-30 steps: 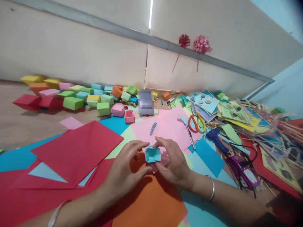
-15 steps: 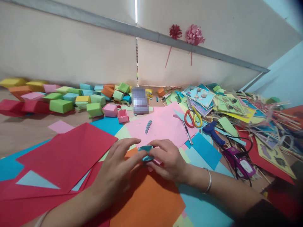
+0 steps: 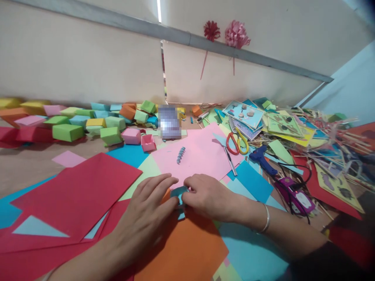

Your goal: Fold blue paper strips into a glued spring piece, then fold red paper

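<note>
Between my two hands is a small light-blue folded paper [image 3: 179, 192], partly hidden by my fingers, with a flap pointing toward me. My left hand [image 3: 150, 203] has its thumb against the near left side and its fingers curled around the far side. On the right edge, my right hand [image 3: 208, 197] pinches the paper between bent fingers and thumb. Under both hands lies an orange sheet [image 3: 184, 249]. A twisted grey-blue paper strip [image 3: 181, 155] rests on the pink sheet [image 3: 199, 150] just beyond.
Red sheets [image 3: 84, 191] lie at the left. Several coloured paper boxes [image 3: 68, 132] line the back left. On the right are scissors [image 3: 237, 142], a craft knife [image 3: 230, 160], a blue glue gun [image 3: 263, 160] with a cord, and a purple device [image 3: 294, 199]. Picture cards [image 3: 243, 113] stand behind them.
My right hand has turned knuckles-up and closed more tightly over the paper's right edge. The blue paper now shows a flap toward me. The view has shifted slightly.
</note>
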`<state>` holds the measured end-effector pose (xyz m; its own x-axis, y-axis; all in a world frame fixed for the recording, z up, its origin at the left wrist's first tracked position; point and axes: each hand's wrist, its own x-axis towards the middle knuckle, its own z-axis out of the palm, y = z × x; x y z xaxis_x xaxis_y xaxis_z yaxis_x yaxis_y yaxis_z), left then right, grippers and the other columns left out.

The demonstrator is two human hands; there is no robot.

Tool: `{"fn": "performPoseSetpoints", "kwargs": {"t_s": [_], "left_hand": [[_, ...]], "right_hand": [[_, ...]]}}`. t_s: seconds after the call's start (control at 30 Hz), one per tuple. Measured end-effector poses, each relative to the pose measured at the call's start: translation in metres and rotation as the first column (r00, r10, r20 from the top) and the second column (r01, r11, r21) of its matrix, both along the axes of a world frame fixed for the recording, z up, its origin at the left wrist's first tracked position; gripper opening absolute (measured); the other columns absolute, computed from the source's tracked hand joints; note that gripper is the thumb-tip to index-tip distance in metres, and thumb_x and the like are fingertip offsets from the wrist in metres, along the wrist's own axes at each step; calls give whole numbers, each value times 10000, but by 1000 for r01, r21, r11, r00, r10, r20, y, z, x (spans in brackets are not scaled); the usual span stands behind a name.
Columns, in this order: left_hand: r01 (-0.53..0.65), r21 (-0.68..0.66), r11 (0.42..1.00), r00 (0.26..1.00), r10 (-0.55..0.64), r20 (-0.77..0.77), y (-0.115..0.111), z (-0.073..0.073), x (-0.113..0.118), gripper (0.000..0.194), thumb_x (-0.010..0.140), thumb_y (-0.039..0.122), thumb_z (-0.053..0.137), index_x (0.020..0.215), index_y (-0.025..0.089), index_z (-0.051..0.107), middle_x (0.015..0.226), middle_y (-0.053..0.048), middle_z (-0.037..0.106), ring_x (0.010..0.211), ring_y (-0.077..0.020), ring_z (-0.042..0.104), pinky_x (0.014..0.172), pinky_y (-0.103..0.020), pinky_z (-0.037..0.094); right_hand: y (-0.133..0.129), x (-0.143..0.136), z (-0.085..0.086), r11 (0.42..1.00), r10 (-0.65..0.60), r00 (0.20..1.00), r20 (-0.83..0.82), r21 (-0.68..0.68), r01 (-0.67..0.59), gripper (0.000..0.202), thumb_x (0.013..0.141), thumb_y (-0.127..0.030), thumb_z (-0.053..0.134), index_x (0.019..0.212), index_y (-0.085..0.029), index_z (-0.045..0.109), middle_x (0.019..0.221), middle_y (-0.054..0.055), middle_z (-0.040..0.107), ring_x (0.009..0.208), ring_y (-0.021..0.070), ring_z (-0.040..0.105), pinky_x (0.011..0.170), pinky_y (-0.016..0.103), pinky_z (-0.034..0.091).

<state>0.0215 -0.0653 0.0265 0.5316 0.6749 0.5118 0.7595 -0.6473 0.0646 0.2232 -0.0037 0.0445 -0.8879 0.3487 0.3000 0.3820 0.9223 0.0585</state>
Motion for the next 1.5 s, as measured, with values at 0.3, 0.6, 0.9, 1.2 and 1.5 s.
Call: {"fn": "performPoseSetpoints", "kwargs": {"t_s": [0.3,0.6,0.9,1.2,1.5], "left_hand": [[90,-30,996,993,-88,74,1,-5,-4,194,806,146,540,928,233,665,1246,-147,584,1183,-355,529,898,-496,482],[74,-136,988,994,-61,96,1,-8,-8,202,816,176,558,967,255,665,1312,-142,535,1210,-368,518,907,-523,501],[-114,-153,982,965,146,219,23,-20,-26,226,885,230,472,853,294,687,1217,-97,605,1116,-346,551,865,-531,481],[-164,-246,955,932,232,279,23,-14,-22,343,881,119,363,768,236,664,1251,-115,568,1188,-317,535,944,-518,467],[-170,-102,980,957,189,220,27,-15,-23,221,931,309,515,817,213,678,1151,-158,653,1023,-340,636,815,-511,523]], "right_hand": [[0,-4,-3,989,45,999,9,-140,-43,155,847,-370,730,789,-227,733,871,57,680,747,187,545,600,308,408],[5,-2,-7,965,110,977,-184,-214,-149,184,867,-385,730,799,-219,768,1130,97,704,1012,188,642,900,322,535],[54,93,18,782,-620,780,-87,-148,606,113,902,-177,656,978,-180,739,1127,103,680,1065,208,634,921,345,520],[88,133,13,497,-863,504,35,-119,860,200,942,-200,567,993,-144,752,1066,147,683,1038,262,633,873,346,484],[78,127,6,509,-847,521,106,-121,852,233,964,-229,535,989,-163,757,1096,113,682,1051,231,623,851,304,465]]}}
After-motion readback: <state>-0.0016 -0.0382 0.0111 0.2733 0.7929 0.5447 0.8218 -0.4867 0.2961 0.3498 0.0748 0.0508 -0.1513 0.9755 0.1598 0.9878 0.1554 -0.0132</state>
